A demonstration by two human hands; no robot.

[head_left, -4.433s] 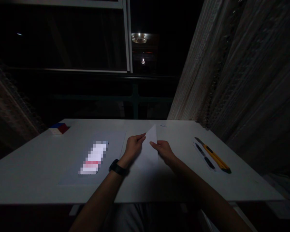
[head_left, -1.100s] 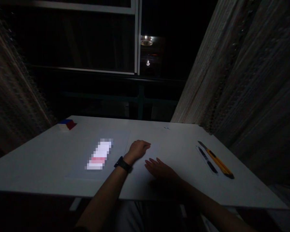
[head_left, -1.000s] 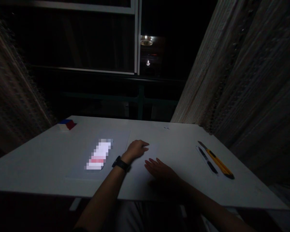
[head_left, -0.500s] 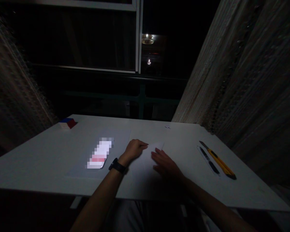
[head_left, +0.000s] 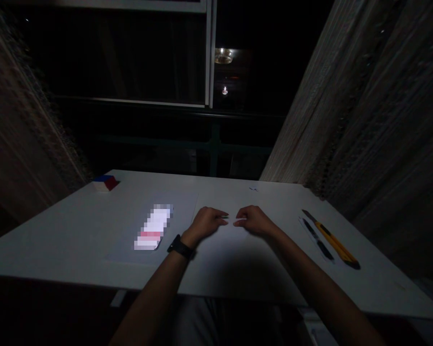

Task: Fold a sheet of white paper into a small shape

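White table (head_left: 61,230) with multicoloured cube (head_left: 105,183), paper sheet (head_left: 183,211) and yellow cutter (head_left: 336,244) on top.

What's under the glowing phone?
A sheet of paper shows around the phone, lying on the white table. The patch right beneath the phone is covered, so I can't tell what's there.

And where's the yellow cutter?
In the head view, the yellow cutter lies on the right side of the white table, just right of the black pen.
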